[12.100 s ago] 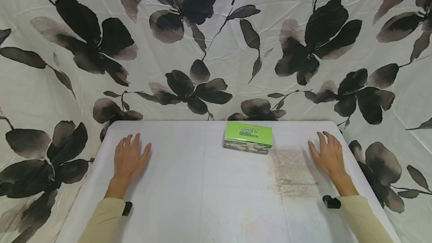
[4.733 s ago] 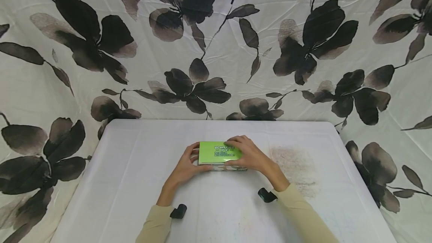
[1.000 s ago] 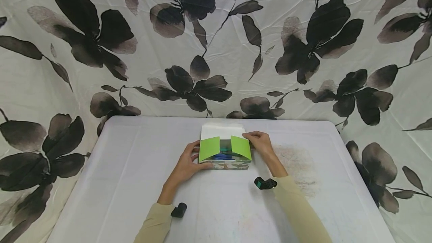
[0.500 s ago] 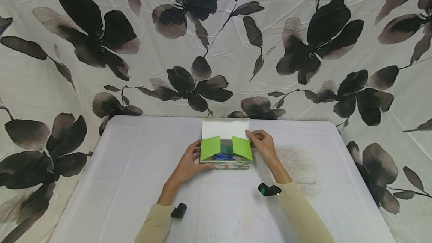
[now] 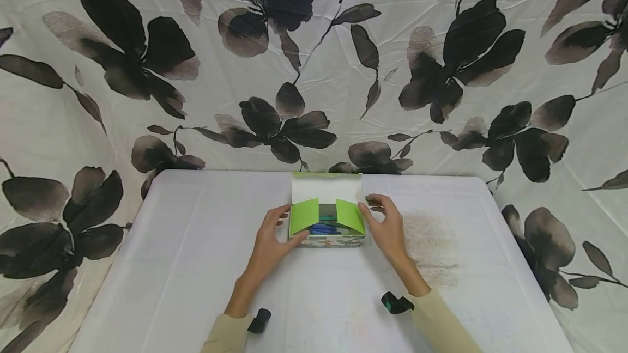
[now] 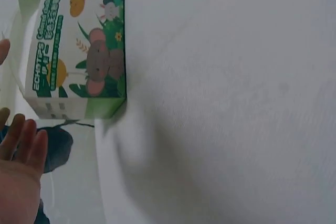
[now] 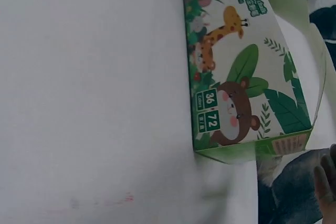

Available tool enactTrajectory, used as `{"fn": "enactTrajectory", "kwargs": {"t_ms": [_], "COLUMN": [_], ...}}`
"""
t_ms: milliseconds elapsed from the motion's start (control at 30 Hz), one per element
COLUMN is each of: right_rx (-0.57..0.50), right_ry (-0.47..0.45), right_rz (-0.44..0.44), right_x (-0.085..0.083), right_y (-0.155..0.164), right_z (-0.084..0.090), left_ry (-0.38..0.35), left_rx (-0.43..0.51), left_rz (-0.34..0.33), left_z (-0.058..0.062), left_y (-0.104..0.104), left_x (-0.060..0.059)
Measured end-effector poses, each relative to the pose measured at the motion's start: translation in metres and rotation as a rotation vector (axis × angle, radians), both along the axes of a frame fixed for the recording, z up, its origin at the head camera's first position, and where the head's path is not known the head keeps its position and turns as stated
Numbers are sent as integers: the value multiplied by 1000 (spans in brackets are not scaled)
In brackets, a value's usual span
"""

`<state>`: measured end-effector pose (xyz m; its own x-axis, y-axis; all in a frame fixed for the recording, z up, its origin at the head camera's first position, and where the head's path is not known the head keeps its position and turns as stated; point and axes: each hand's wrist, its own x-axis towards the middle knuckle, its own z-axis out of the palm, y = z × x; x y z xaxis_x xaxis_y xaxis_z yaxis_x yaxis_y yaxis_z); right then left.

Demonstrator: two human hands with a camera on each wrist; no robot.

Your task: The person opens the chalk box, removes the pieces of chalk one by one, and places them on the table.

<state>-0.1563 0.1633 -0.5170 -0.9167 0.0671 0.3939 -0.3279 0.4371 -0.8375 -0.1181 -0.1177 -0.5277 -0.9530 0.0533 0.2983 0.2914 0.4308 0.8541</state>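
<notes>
A green cardboard box (image 5: pixel 333 241) with cartoon animals on its front stands at mid-table. Its lid (image 5: pixel 326 189) is folded back, showing a white inside. Two green side flaps (image 5: pixel 304 217) are partly raised over the opening. Between them, blue and green pen-like sticks (image 5: pixel 324 228) are visible inside. My left hand (image 5: pixel 269 241) is at the box's left end, thumb near the front corner; the left wrist view shows its fingers (image 6: pixel 26 140) extended, apart from the carton. By the right end is my right hand (image 5: pixel 387 233), fingers loosely bent, thumb close to the right flap, holding nothing.
A white cloth covers the table (image 5: pixel 206 266), with a brownish stain (image 5: pixel 434 249) on the right. Behind it hangs a floral curtain (image 5: pixel 353 80), close to the table's back edge. Each wrist carries a black camera (image 5: pixel 396 303).
The box was first closed at the back right, then brought to the middle and opened. In the last second, my right hand has left the lid, and my left hand has loosened from the box.
</notes>
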Motion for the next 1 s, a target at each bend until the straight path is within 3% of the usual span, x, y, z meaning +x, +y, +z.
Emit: {"fn": "enactTrajectory", "kwargs": {"t_ms": [267,433,767,1000], "right_rx": [128,161,191,109], "right_ry": [96,78,91,91], "right_rz": [66,102,71,82], "right_x": [22,29,30,31], "right_y": [-6,-10,-11,-8], "right_z": [-8,-13,-16,-15], "left_ry": [141,139,116,145], "left_rx": [-33,-34,-6,56], "left_rz": [75,96,149,175], "left_z": [-1,-5,-5,-2], "left_y": [10,16,22,21], "left_x": [11,14,14,14]}}
